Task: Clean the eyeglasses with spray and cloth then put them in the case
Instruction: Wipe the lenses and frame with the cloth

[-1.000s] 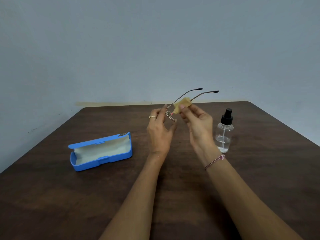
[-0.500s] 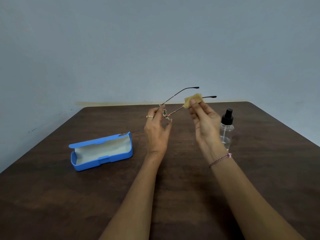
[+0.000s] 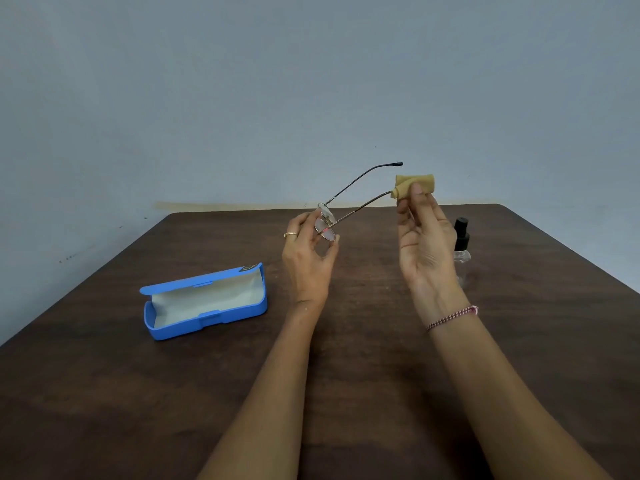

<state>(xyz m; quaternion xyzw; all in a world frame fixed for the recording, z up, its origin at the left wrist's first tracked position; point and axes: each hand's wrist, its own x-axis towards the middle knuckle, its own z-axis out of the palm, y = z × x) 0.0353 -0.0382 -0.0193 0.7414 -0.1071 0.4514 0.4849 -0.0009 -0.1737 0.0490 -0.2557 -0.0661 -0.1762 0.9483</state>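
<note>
Pinching the eyeglasses (image 3: 326,223) by a lens in our left hand (image 3: 306,261), we pinch the cloth (image 3: 415,183) in our right hand (image 3: 424,244) around one temple tip, farther out than before; the open case (image 3: 207,320) sits left of our left hand.

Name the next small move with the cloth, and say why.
Probably slide the cloth off and pinch it round the upper temple arm. The right hand holds it at the lower arm tip, the left hand holds the eyeglasses at the lenses, and the upper one is bare.
</note>
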